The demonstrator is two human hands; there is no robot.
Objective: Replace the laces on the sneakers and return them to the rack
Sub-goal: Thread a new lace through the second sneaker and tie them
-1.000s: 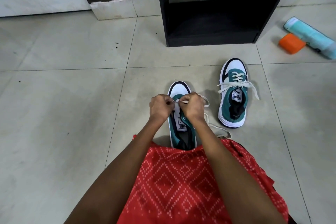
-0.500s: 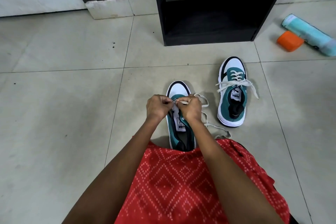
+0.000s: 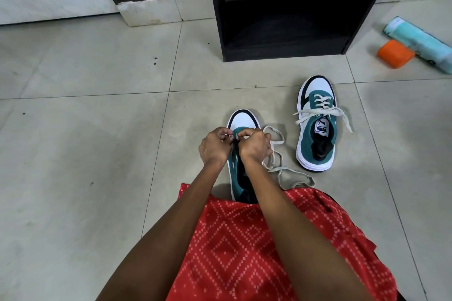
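Left grip (image 3: 215, 146) and right grip (image 3: 254, 146) both pinched the lace (image 3: 281, 136) over the sneaker (image 3: 242, 118), toe pointing far. Slack trailed right, nearer right grip.

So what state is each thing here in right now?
Near sneaker: on floor, lacing unfinished.
Far sneaker: on floor, laced, ends untied.
Lace: pinched at the sneaker, rest trailing on floor.
Left hand: pinches the lace.
Right hand: pinches the lace.
Rack: standing, sneakers not in it.
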